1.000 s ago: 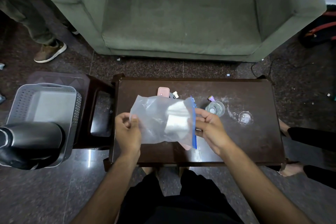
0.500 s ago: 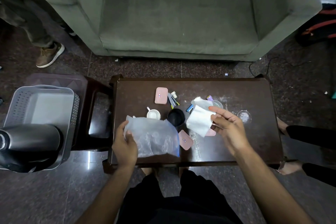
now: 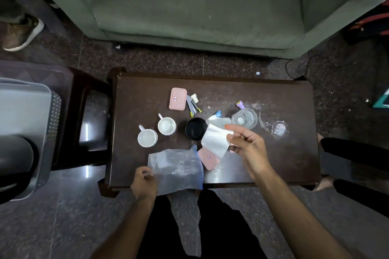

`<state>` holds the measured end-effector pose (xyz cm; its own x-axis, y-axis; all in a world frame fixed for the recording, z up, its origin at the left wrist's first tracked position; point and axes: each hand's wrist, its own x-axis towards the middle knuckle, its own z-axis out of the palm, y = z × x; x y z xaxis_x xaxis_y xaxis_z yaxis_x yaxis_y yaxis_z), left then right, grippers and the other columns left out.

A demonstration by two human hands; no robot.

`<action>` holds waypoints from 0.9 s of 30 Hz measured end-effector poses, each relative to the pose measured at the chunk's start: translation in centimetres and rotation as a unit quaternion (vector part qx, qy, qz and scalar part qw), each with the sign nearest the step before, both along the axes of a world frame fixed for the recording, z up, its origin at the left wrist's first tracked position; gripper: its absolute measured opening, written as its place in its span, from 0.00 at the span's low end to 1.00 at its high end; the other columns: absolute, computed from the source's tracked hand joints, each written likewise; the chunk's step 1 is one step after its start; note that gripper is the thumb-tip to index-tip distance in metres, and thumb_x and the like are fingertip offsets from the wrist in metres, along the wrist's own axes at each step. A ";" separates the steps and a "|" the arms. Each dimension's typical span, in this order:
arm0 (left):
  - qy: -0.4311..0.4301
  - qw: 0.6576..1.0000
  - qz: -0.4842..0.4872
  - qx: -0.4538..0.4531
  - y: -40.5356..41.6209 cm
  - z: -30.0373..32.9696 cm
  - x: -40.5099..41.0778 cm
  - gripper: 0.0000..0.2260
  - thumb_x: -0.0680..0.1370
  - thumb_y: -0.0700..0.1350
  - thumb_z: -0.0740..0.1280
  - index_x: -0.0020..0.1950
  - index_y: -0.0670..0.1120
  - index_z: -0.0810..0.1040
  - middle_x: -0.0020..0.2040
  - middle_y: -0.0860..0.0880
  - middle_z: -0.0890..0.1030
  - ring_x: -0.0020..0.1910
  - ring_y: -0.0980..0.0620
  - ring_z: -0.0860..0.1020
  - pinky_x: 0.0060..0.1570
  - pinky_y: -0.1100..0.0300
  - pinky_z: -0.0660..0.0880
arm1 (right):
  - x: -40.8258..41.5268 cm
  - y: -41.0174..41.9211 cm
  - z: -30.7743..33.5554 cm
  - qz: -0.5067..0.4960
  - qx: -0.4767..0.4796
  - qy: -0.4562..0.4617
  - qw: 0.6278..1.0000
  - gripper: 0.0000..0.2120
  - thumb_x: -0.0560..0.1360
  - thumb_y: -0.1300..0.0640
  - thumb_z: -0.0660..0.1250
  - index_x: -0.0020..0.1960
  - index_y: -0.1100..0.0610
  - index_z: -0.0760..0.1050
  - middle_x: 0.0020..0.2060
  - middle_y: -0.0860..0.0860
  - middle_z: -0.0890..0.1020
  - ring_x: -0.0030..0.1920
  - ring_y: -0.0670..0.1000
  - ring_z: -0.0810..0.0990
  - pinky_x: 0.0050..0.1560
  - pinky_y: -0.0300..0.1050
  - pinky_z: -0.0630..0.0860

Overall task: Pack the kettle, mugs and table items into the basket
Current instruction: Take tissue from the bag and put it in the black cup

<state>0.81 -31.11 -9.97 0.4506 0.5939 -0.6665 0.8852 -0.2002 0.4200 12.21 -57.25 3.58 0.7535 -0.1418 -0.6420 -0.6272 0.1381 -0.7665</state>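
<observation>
While fingers (image 3: 231, 132) pinch one tissue (image 3: 215, 141) and left hand (image 3: 144, 183) grips one bag (image 3: 176, 169) — two mugs (image 3: 156, 132), two pink cases (image 3: 177, 99).

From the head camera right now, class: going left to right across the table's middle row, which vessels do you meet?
White mug nearest the left edge → second white mug → black cup → upright clear glass → small glass piece near the right edge.
</observation>
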 end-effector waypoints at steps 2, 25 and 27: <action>0.023 0.999 0.027 0.010 0.2 -1.3 0.1 0.05 0.77 0.36 0.66 0.51 0.42 0.80 0.50 0.38 0.84 0.54 0.36 0.80 0.55 0.52 0.73 | 0.3 0.2 -1.0 0.019 -0.004 -0.005 1.000 0.14 0.76 0.73 0.68 0.55 0.59 0.83 0.33 0.51 0.71 0.36 0.48 0.69 0.43 0.43 0.70; -0.312 0.858 -0.338 -0.227 -3.0 9.8 11.4 0.26 0.76 0.56 0.72 0.73 0.57 0.71 0.74 0.60 0.71 0.77 0.58 0.65 0.73 0.66 0.61 | 1.1 3.1 -1.3 0.072 0.131 0.028 0.988 0.11 0.72 0.64 0.75 0.53 0.57 0.85 0.38 0.53 0.82 0.39 0.48 0.81 0.46 0.41 0.80; -0.323 0.839 -0.396 -0.187 -3.4 9.9 12.4 0.20 0.76 0.53 0.75 0.67 0.54 0.78 0.71 0.61 0.75 0.77 0.59 0.64 0.75 0.59 0.60 | 1.2 3.2 -1.0 0.091 0.147 0.036 0.984 0.14 0.69 0.60 0.76 0.54 0.58 0.85 0.42 0.58 0.81 0.44 0.52 0.80 0.52 0.47 0.78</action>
